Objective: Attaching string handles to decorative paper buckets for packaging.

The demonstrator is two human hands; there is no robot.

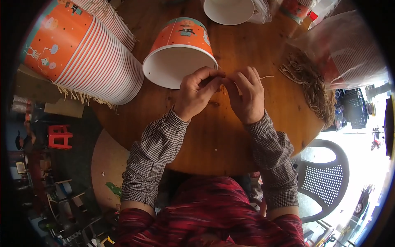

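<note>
Over the wooden table, my left hand (194, 94) and my right hand (248, 96) meet fingertip to fingertip, each closed in a pinch. A thin tan string (268, 76) sticks out beyond my right fingers; the rest of it is mostly hidden between the hands. Just behind my left hand an orange paper bucket (175, 35) with cartoon figures lies on its side, its white mouth facing me. The bucket's right rim is close to my left fingertips, and whether the string joins it I cannot tell.
Tall stacks of nested buckets (98, 57) lean at the left. A bundle of tan strings (310, 82) hangs over the table's right edge, beside bagged buckets (349, 53). Another white bucket (229, 10) stands at the back. A grey chair (325, 181) is at the right, a red stool (60, 136) at the left.
</note>
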